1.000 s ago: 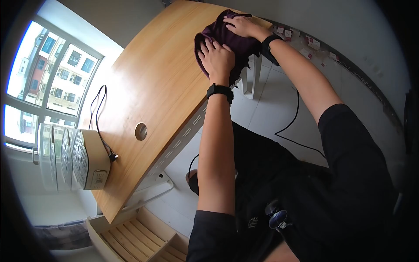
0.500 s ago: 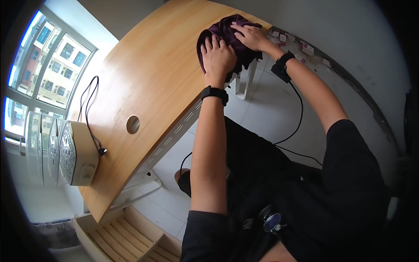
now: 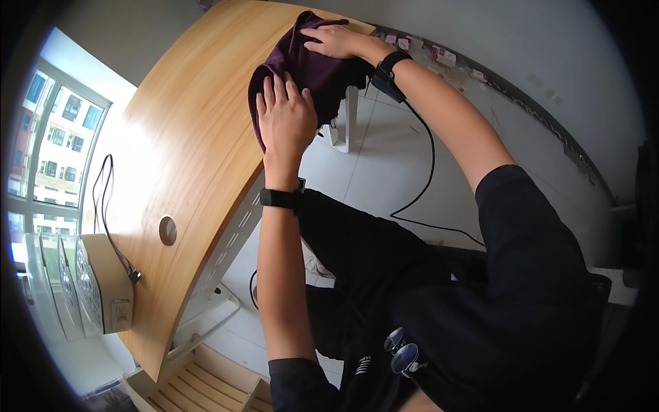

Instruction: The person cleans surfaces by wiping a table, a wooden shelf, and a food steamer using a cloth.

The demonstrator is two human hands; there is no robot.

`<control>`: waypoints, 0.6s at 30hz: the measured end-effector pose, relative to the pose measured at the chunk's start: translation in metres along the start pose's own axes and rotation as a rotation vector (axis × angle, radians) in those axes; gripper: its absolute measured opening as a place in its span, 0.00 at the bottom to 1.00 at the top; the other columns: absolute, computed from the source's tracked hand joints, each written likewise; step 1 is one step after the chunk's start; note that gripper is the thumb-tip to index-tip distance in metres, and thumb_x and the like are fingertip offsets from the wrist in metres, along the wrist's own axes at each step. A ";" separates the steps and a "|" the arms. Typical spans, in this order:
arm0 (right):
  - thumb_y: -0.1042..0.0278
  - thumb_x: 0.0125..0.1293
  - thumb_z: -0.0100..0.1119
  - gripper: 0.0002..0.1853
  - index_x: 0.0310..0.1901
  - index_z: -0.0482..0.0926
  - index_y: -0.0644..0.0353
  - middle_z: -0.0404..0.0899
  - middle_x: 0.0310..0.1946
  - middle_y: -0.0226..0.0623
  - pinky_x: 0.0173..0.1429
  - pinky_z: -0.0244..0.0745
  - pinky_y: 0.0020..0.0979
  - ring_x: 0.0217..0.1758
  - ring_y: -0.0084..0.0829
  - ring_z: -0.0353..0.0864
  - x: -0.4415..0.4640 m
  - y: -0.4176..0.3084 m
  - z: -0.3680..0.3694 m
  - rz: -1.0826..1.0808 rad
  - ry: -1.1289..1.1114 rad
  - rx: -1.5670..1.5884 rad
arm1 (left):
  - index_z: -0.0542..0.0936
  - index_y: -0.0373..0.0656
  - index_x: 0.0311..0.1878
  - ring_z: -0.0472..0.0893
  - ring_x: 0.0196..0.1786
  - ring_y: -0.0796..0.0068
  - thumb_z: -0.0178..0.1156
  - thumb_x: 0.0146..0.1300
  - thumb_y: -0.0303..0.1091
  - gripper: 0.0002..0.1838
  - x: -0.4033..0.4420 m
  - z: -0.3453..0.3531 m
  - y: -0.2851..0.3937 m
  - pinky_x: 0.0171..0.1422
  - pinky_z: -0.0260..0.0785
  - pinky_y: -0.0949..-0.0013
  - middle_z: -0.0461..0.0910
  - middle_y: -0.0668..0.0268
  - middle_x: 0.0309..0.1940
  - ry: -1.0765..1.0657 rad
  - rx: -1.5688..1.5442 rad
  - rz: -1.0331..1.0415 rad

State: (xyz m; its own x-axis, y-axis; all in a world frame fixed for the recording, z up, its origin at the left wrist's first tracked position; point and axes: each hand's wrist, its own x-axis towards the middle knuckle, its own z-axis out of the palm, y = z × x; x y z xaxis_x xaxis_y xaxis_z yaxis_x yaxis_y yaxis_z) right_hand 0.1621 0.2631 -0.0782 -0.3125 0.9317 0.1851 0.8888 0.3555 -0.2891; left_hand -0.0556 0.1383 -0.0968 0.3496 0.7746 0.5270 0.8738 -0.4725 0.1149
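A dark purple cloth [image 3: 316, 77] lies across the near edge of the wooden desk [image 3: 199, 103], part of it hanging over the side. My left hand [image 3: 287, 120] rests flat on its nearer end, fingers stretched out. Farther along the cloth is my right hand [image 3: 333, 41], with its fingers extended and lying on the fabric near the far corner of the desk. Folds run through the cloth between the two hands. Each wrist wears a black strap, and the right one carries a small black box [image 3: 388, 84] with a cable.
A beige appliance with clear stacked trays [image 3: 99, 285] stands at the desk's left end, a black power cord [image 3: 110, 213] beside it. The desktop has a round hole [image 3: 167, 230]. Below are a slatted wooden frame [image 3: 206, 388] and the tiled floor. The cable [image 3: 429, 172] trails rightward.
My hands are farther apart, and more of the cloth shows between them, less bunched. The whole view has shifted, so the desk and hands appear farther left.
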 end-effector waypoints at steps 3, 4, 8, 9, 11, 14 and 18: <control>0.42 0.74 0.45 0.33 0.74 0.66 0.51 0.70 0.71 0.47 0.78 0.58 0.42 0.76 0.46 0.66 0.011 0.003 0.002 -0.043 -0.011 0.003 | 0.67 0.32 0.72 0.61 0.78 0.46 0.41 0.77 0.49 0.32 0.006 0.002 0.002 0.80 0.51 0.45 0.68 0.43 0.70 -0.084 -0.007 -0.069; 0.42 0.74 0.45 0.33 0.74 0.66 0.51 0.69 0.71 0.47 0.78 0.58 0.42 0.76 0.46 0.65 0.014 0.005 0.003 -0.049 -0.007 -0.006 | 0.66 0.31 0.72 0.58 0.79 0.44 0.41 0.77 0.50 0.33 0.010 0.005 0.004 0.80 0.49 0.43 0.65 0.42 0.72 -0.113 -0.022 -0.086; 0.44 0.75 0.45 0.30 0.74 0.66 0.47 0.70 0.71 0.45 0.77 0.60 0.43 0.74 0.47 0.68 0.024 0.012 0.010 -0.069 0.041 -0.017 | 0.67 0.29 0.71 0.58 0.78 0.39 0.41 0.77 0.51 0.34 0.027 0.022 0.018 0.79 0.48 0.39 0.65 0.39 0.72 -0.085 0.078 -0.098; 0.45 0.75 0.45 0.30 0.74 0.66 0.47 0.70 0.71 0.44 0.77 0.60 0.43 0.74 0.47 0.68 0.029 0.014 0.013 -0.081 0.049 -0.011 | 0.67 0.29 0.71 0.58 0.77 0.38 0.40 0.77 0.51 0.34 0.031 0.027 0.023 0.78 0.49 0.38 0.65 0.39 0.72 -0.085 0.100 -0.111; 0.45 0.74 0.46 0.31 0.74 0.67 0.47 0.70 0.71 0.43 0.77 0.60 0.44 0.75 0.46 0.67 0.039 0.018 0.018 -0.055 0.065 -0.001 | 0.67 0.29 0.70 0.59 0.77 0.36 0.40 0.77 0.52 0.34 0.043 0.036 0.028 0.77 0.49 0.35 0.65 0.39 0.72 -0.063 0.124 -0.131; 0.43 0.71 0.45 0.32 0.73 0.68 0.46 0.71 0.70 0.44 0.77 0.60 0.45 0.74 0.44 0.68 0.050 0.019 0.018 0.008 0.092 -0.004 | 0.68 0.28 0.69 0.58 0.77 0.36 0.40 0.76 0.52 0.34 0.061 0.044 0.033 0.77 0.48 0.36 0.64 0.39 0.72 -0.082 0.142 -0.166; 0.45 0.69 0.46 0.30 0.69 0.72 0.48 0.77 0.64 0.46 0.72 0.67 0.48 0.67 0.47 0.75 0.051 0.021 0.025 0.131 0.213 -0.015 | 0.68 0.29 0.70 0.56 0.79 0.39 0.40 0.75 0.52 0.35 0.084 0.058 0.032 0.79 0.45 0.38 0.62 0.41 0.74 -0.117 0.097 -0.184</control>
State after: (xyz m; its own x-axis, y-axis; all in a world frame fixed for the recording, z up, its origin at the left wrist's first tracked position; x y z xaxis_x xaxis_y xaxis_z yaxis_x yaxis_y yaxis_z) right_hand 0.1559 0.3200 -0.0986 -0.1182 0.9323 0.3418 0.9224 0.2305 -0.3098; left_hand 0.0209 0.2125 -0.0977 0.2135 0.8901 0.4027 0.9528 -0.2808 0.1156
